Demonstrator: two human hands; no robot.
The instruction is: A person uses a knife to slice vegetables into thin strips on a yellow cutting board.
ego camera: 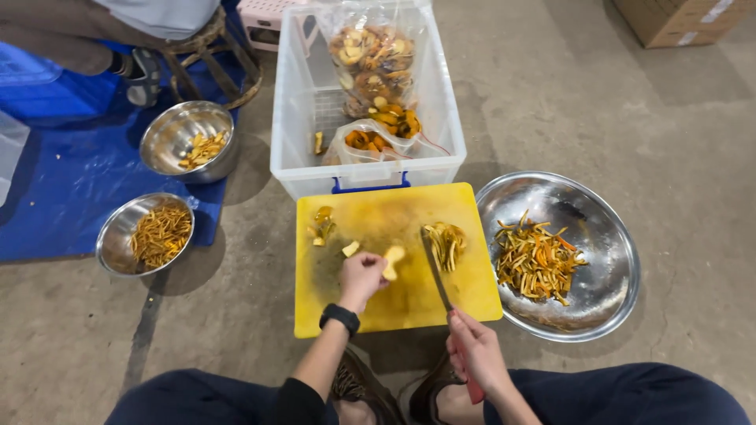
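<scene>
Peel strips (535, 260) in steel bowl (606, 299)

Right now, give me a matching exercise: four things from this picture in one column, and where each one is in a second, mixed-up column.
Things:
1. knife
2. peel piece
3. bags of peel
4. big bowl

Places:
A. inside the white crate
B. on the floor, right of the yellow board
C. in the left hand
D. in the right hand

Pairs: 1-D, 2-C, 3-A, 4-B
</scene>
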